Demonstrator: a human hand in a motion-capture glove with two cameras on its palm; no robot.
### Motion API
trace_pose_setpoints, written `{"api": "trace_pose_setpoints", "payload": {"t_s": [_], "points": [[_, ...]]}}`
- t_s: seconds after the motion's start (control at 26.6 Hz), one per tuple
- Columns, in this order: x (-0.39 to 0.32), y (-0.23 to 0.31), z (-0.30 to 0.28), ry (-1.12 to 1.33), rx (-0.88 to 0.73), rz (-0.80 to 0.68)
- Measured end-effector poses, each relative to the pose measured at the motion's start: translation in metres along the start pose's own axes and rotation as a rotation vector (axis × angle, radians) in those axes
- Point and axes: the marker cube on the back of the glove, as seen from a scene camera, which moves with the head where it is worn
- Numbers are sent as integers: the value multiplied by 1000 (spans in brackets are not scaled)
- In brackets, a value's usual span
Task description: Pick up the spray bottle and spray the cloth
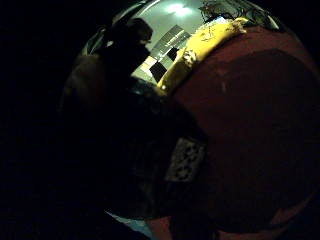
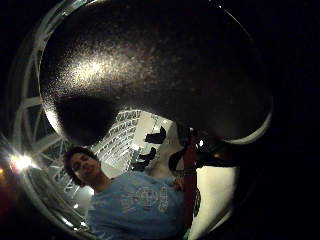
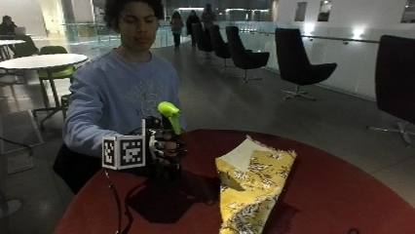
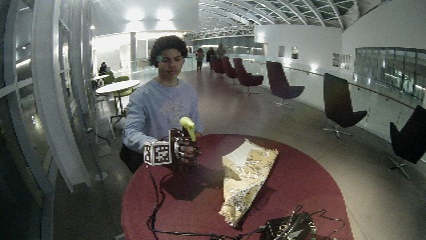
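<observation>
A spray bottle with a lime-green trigger head (image 3: 170, 115) (image 4: 188, 126) and a dark body stands upright at the near left of the round red table (image 3: 337, 195). My gloved right hand (image 3: 167, 148) (image 4: 184, 149) grips the bottle's body, fingers curled round it, just below the head. A yellow patterned cloth (image 3: 252, 183) (image 4: 243, 180), folded long, lies on the table to the right of the bottle, a short way off. In the thumb side palm view the dark bottle body (image 2: 150, 65) fills much of the picture. The little finger side palm view shows the cloth (image 1: 200, 50) on the red table (image 1: 260, 125).
A dark box with cables (image 4: 286, 227) sits at the table's near edge in the wide view. Black chairs (image 3: 298, 63) stand along the hall behind. A white table with green chairs (image 3: 42, 61) is at the back left.
</observation>
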Motion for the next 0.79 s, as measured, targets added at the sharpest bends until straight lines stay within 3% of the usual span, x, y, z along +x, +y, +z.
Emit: {"api": "trace_pose_setpoints", "payload": {"t_s": [0.49, 0.79], "points": [[-19, -5, -5, 51, 8, -60], [-45, -42, -4, 180, -233, 50]]}}
